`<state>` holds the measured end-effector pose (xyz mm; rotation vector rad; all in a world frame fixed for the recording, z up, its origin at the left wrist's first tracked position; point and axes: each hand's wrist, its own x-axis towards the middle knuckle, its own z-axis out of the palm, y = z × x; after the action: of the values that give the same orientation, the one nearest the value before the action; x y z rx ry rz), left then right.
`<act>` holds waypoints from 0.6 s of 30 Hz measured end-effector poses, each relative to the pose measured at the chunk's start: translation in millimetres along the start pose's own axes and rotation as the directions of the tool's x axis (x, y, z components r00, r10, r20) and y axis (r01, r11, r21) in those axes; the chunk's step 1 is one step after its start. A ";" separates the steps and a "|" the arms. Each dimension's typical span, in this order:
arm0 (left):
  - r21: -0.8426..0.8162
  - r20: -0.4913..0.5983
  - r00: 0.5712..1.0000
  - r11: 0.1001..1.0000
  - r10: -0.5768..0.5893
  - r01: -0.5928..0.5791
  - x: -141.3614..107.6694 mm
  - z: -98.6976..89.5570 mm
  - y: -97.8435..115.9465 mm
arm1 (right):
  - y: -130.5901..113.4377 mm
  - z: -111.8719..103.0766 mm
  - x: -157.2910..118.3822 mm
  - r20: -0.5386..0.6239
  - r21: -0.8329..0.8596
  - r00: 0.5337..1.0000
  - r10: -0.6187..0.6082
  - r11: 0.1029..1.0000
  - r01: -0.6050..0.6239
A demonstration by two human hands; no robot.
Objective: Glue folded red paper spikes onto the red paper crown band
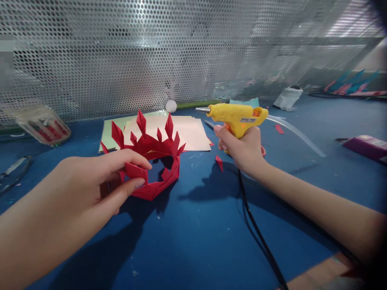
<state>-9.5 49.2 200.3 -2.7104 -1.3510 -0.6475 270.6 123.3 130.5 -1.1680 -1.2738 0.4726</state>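
Note:
My left hand [111, 181] pinches the near left side of a red folded-paper crown [160, 186] between thumb and fingers. Diamond-shaped paper points stand up around the crown's rim, and its ring is open in the middle. To the right, my right hand [242, 149] grips a yellow hot glue gun [232, 114] by its handle. The metal nozzle faces left, apart from the crown, and a clear glue stick [298, 133] trails from the back. On the blue table below the gun lies a small red paper diamond [219, 162].
Pale paper sheets [190, 131] lie behind the crown. A clear jar [44, 125] with red pieces rests at the left, near scissors [15, 169]. The gun's black cord [254, 225] runs toward me. A purple box [365, 148] sits at right; a perforated metal screen [121, 60] stands behind.

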 end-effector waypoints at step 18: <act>-0.014 0.008 1.000 1.000 -0.019 0.019 3.5 0.3 2.5 | -5.3 -0.7 -1.8 0.015 -0.059 0.999 0.035 0.998 -0.034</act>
<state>-5.6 50.4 201.7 -2.7175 -1.3804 -0.6509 269.1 119.5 134.3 -1.2390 -1.2900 0.4731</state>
